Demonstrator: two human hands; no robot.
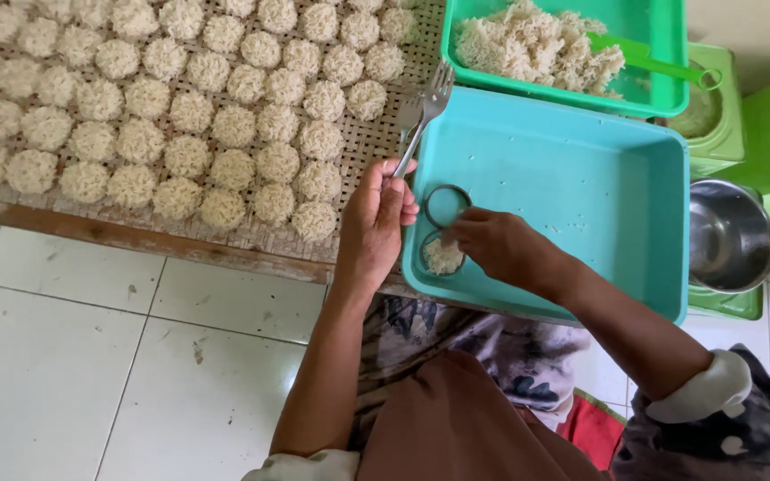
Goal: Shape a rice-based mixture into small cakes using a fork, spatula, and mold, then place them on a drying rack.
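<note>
— Which step do I see now?

— I think it is the moulding step. My left hand (376,223) grasps a fork (421,116) by the handle, and my right hand (501,245) pinches a metal ring (443,254) filled with noodles, low left in the turquoise tray (581,178).

— And what does the next move need?

— I judge a gentle press with the fork, near the empty ring (446,205).

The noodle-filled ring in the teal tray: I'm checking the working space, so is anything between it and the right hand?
Nothing visible. The right hand reaches the filled ring directly; the empty ring lies just above it, and the left hand holds the fork aside.
</note>
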